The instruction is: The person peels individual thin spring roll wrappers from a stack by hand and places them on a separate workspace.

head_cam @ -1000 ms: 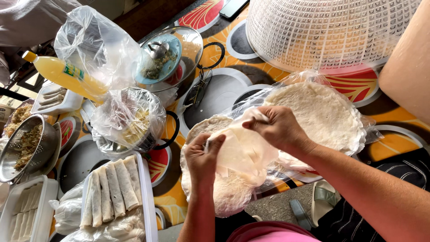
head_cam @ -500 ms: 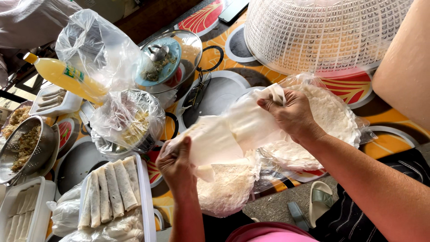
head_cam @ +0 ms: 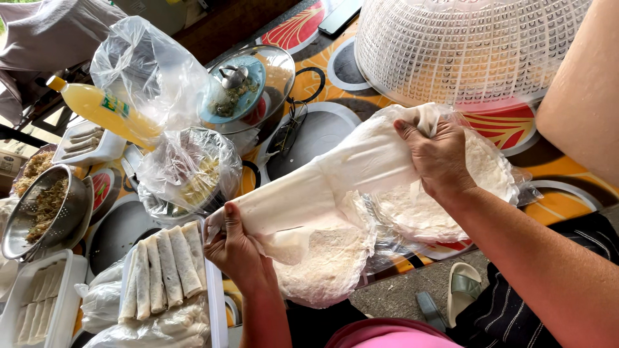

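My left hand [head_cam: 233,248] and my right hand [head_cam: 437,151] each grip one end of a thin white wrapper sheet [head_cam: 322,187], pulled taut between them above the table. Under it lies another round wrapper [head_cam: 325,267] at the table's near edge. A stack of round wrappers [head_cam: 480,164] sits in clear plastic under my right hand. Several finished white rolls [head_cam: 164,267] lie side by side in a white tray [head_cam: 213,283] just left of my left hand.
A white mesh food cover [head_cam: 464,45] stands at the back right. A glass-lidded pot [head_cam: 248,87], a plastic-wrapped pot [head_cam: 190,171], a yellow bottle [head_cam: 103,109] and a metal colander of filling [head_cam: 45,209] crowd the left. A second white tray [head_cam: 39,306] sits at the lower left.
My hands have moved apart, the left down-left and the right up-right. The wrapper that was bunched between them has peeled open and stretched out.
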